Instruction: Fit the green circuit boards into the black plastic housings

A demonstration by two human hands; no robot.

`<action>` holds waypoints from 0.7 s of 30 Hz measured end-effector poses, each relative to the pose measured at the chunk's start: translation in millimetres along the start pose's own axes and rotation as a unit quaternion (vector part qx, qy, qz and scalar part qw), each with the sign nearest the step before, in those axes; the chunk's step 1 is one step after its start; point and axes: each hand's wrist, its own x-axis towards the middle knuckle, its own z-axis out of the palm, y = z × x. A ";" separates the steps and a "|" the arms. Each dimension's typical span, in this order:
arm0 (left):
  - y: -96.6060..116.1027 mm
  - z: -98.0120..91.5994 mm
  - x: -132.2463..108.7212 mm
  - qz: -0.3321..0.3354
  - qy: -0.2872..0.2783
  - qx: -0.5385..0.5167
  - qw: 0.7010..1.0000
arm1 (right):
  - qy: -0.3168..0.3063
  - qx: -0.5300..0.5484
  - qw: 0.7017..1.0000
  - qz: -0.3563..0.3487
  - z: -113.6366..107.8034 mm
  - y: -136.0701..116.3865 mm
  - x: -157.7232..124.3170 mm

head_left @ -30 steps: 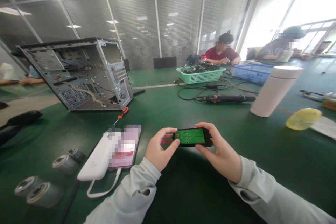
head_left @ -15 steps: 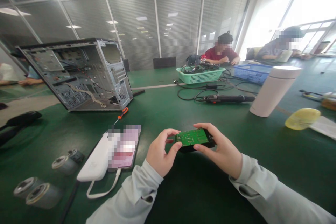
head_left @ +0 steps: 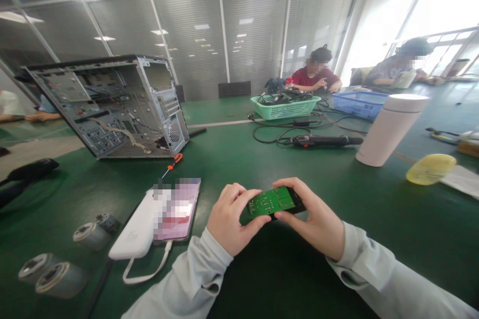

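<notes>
A green circuit board (head_left: 272,201) with small solder points faces up in a black casing (head_left: 298,204), just above the green table. My left hand (head_left: 236,215) is closed on the board's left end, thumb along the near edge and fingers over the far edge. My right hand (head_left: 313,213) grips the black casing at the right end, thumb in front and fingers behind. The underside is hidden from me. Left of my hands lie a white power bank (head_left: 140,224) and a phone (head_left: 183,209), with an orange-handled screwdriver (head_left: 175,161) beyond them.
An open computer case (head_left: 123,109) stands at the back left. Several metal cylinders (head_left: 62,279) sit at the near left. A black electric screwdriver (head_left: 325,141), a green basket (head_left: 286,108) of cables, a blue basket (head_left: 359,103) and a pale bottle (head_left: 391,132) are farther right. Other people sit beyond.
My left hand has moved right and farther over the board, its fingers now covering more of the left end. The board has tilted slightly, its right end higher.
</notes>
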 end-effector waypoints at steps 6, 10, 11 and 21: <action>3.0 -2.4 -1.1 0.020 0.047 0.012 0.999 | -0.001 0.070 0.996 0.050 2.8 9.5 -1.2; 7.5 -8.1 -0.6 0.020 0.059 0.010 0.998 | -0.010 0.108 0.992 0.059 1.3 7.5 0.0; 8.3 -9.5 -0.4 0.015 0.064 0.000 0.998 | -0.015 0.115 0.991 0.067 0.3 6.1 0.5; -7.3 12.0 8.4 -0.368 0.075 -0.526 0.763 | -0.050 0.113 0.984 0.132 -1.5 6.0 1.7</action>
